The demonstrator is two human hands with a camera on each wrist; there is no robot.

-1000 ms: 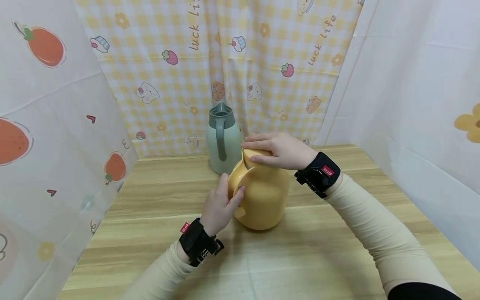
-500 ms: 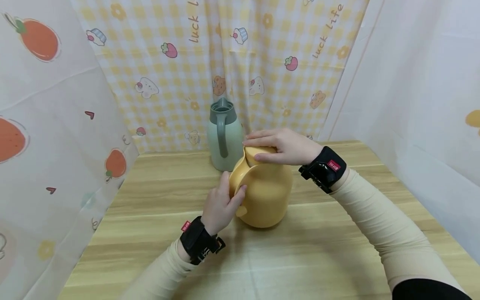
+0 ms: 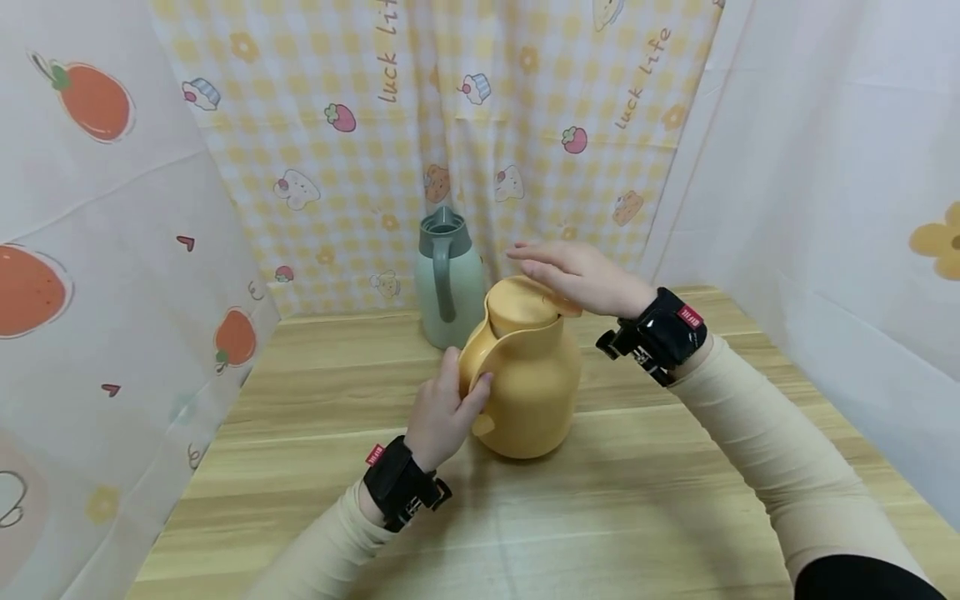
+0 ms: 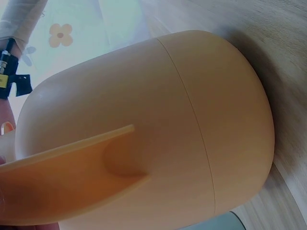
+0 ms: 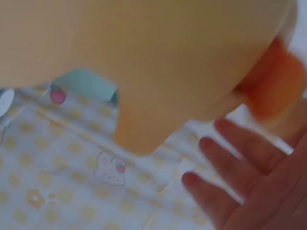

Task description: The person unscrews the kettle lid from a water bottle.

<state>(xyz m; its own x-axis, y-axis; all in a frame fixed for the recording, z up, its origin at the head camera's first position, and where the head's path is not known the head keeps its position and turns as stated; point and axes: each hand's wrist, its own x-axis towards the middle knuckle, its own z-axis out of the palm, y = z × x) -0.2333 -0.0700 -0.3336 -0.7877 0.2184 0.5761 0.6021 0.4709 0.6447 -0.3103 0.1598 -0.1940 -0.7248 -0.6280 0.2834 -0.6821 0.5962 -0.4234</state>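
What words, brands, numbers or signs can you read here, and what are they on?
"luck life": curtain, right of centre.
"luck li": curtain, further left, cut off at the top.
Left tag and right tag, on wrist straps: too small to read.
Yellow label, left wrist view: too small.
Yellow jug, green jug: none seen.

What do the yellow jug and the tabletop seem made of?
Yellow jug: probably plastic, satin finish; smooth, evenly coloured body with a thin seam. Tabletop: wood or wood-look laminate, slightly glossy; it shows grain streaks and soft reflections.
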